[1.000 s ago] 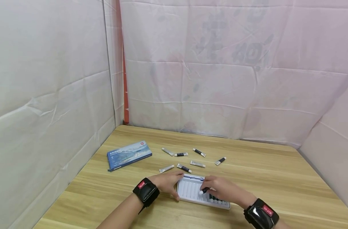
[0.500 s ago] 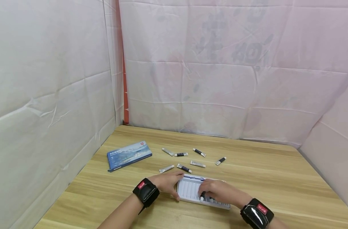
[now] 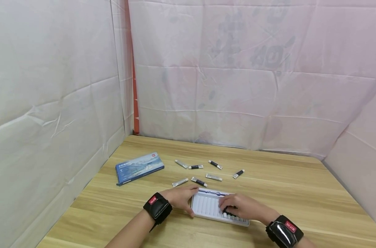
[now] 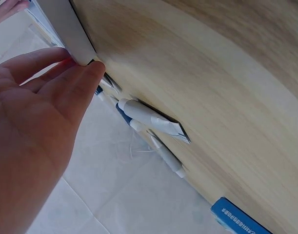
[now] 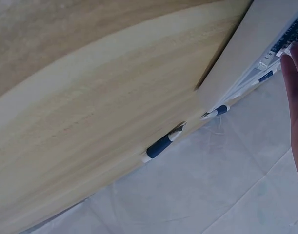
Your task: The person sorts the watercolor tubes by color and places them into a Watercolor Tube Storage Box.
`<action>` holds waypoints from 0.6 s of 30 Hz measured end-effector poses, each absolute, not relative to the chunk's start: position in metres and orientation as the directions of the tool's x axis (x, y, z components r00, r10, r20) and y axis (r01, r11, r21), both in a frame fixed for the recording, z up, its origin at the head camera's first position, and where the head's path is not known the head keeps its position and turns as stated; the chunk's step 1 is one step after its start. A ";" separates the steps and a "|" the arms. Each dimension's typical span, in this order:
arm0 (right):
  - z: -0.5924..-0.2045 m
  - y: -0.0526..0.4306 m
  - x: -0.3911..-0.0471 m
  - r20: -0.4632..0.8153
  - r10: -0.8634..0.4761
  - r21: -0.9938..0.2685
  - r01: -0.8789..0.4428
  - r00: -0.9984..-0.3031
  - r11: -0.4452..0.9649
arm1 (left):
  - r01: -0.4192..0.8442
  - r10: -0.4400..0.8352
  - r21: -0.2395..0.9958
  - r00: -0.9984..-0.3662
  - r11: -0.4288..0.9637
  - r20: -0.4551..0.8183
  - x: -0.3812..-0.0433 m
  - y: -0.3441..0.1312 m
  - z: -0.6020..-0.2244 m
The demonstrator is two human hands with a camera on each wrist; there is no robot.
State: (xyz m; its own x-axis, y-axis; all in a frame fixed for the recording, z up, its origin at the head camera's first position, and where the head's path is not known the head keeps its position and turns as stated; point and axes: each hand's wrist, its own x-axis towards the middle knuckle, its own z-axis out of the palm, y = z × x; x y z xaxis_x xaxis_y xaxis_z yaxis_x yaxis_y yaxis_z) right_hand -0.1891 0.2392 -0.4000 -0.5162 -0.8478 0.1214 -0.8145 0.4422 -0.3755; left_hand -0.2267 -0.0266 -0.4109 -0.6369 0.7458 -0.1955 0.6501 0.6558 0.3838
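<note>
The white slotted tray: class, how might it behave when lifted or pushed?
The white tray looks like thin moulded plastic, so it is probably stiff and light. Lying broad and flat, it would likely slide rather than tip. The tubes in its slots might slide out if tilted.

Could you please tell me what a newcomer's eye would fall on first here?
Probably the bright blue box, lying at the left of the wooden table. Next come the two hands at the white tray near the front edge: the left hand holds its left end, and the right hand pinches a dark tube over its slots. Beyond the tray, seven loose tubes lie scattered.
</note>
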 end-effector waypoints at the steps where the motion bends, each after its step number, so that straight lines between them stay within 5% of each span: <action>1: -0.400 0.240 -0.189 0.120 -0.845 -0.377 -0.811 -0.522 0.448 | 0.650 0.745 0.383 -0.637 0.656 -0.196 -0.227 -0.026 -0.411; 18: -0.415 0.241 -0.185 0.127 -0.796 -0.256 -0.795 -0.591 0.550 | 0.646 0.748 0.397 -0.636 0.652 -0.193 -0.227 -0.026 -0.409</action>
